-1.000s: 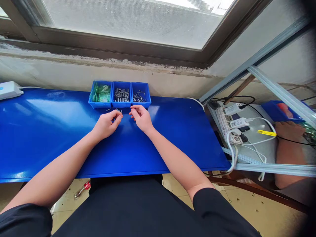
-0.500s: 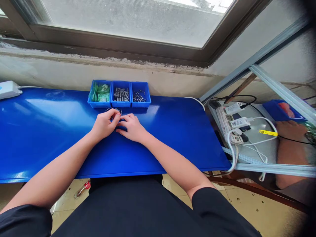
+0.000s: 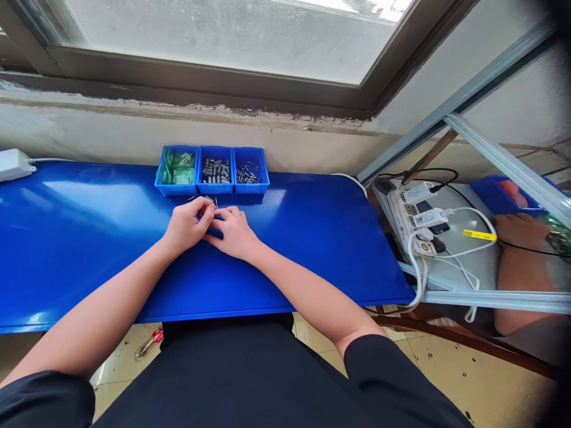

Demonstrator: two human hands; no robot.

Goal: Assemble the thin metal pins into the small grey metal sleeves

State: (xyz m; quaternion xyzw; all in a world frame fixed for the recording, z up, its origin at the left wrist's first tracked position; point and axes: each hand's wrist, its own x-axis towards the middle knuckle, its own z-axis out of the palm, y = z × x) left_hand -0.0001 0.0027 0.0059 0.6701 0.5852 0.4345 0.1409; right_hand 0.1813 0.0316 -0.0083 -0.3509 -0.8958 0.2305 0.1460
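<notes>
My left hand (image 3: 187, 224) is closed, its thumb and index finger pinched on something too small to make out. Right beside it, my right hand (image 3: 234, 233) has its fingers bent and drawn together, the tips meeting those of the left; what lies between them is hidden. Small dark metal pieces (image 3: 210, 198) show just beyond the fingertips. Behind the hands stand three blue bins in a row: the left bin (image 3: 172, 190) holds green and clear plastic bags, the middle bin (image 3: 216, 188) short grey metal cylinders, the right bin (image 3: 252, 188) thin screws or pins.
The blue table (image 3: 312, 255) runs below a window. A white box (image 3: 13, 164) sits at the far left. To the right, beyond the metal frame (image 3: 499, 300), are a power strip (image 3: 404, 220) with cables, another blue bin (image 3: 488, 193) and a person's arm (image 3: 521, 267).
The view has shifted slightly, so the bins and table appear a little further left. My hands stay together, with the right fingers a little closer to the left hand.
</notes>
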